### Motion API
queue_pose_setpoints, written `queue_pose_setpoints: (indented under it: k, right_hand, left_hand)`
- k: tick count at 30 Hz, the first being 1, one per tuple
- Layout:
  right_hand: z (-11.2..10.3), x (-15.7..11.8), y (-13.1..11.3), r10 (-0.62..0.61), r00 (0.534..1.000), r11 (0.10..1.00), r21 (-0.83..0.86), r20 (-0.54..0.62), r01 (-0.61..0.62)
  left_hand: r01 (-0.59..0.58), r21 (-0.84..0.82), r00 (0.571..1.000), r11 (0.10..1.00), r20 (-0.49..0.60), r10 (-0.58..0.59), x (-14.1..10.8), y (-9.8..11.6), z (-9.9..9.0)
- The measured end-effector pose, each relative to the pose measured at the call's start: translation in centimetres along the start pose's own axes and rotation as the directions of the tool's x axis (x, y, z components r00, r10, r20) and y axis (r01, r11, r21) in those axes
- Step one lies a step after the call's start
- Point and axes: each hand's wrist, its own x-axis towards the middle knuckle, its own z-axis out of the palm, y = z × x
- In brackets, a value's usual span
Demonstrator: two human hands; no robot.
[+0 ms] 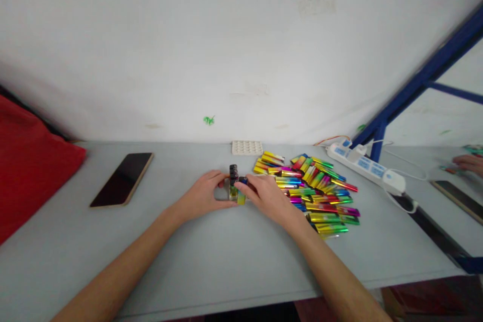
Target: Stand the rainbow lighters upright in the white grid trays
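Note:
My left hand (205, 194) curls around the left side of a short row of upright lighters (233, 175) with black tops, at the middle of the table. My right hand (267, 195) pinches another lighter (241, 196), shiny yellow-green, upright against the right side of that row. Fingers hide most of the lighters' bodies and whatever they stand in. Just right of my right hand lies a loose heap of lighters (317, 206) in metallic gold, red, green, blue and purple, partly covered by that hand.
A white tray (247, 148) with rows of holes lies by the wall. A phone (123, 180) rests on the left, near red cloth (33, 161). To the right are a power strip (364, 167), cables and a blue metal frame (418, 80); beyond it shows another person's hand (470, 163).

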Motion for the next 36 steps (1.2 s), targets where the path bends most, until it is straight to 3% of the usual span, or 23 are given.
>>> queue_pose_setpoints:
  k: [12, 18, 23, 28, 32, 34, 36]
  right_hand:
    - [-0.5, -0.1, -0.2, -0.031, 0.983, 0.999, -0.002, 0.183, 0.032]
    - [-0.6, 0.2, -0.7, -0.070, 0.978, 0.985, -0.139, 0.199, 0.099]
    - [-1.0, 0.1, -0.6, -0.075, 0.956, 0.957, -0.249, 0.284, 0.150]
    - [0.1, 0.2, -0.4, -0.079, 0.967, 0.922, -0.351, 0.241, 0.163]
    - [-0.9, 0.3, 0.9, -0.144, 0.957, 0.971, -0.149, 0.251, 0.185]
    - [-2.5, 0.2, 2.1, -0.115, 0.981, 0.988, -0.087, 0.156, 0.129]
    - [-4.2, 0.0, 3.7, -0.035, 0.999, 0.990, -0.135, -0.011, 0.033]
  left_hand:
    - [0.005, -0.032, 1.000, 0.999, 0.014, -0.005, 0.1, 0.1, 0.0]
    - [-0.003, -0.039, 1.000, 0.999, -0.011, 0.002, 0.1, -0.2, 0.2]
    - [-0.010, -0.025, 1.000, 1.000, -0.029, 0.009, 0.2, -0.5, 0.4]
    - [0.000, -0.019, 1.000, 1.000, -0.029, 0.000, 0.3, -0.6, 0.4]
    - [0.013, -0.034, 0.999, 0.999, -0.031, -0.014, 0.4, -0.5, 0.3]
    - [0.017, -0.026, 0.999, 1.000, -0.028, -0.017, 0.4, -0.6, 0.2]
    - [0.021, -0.015, 0.999, 1.000, -0.029, -0.022, 0.4, -0.7, 0.2]
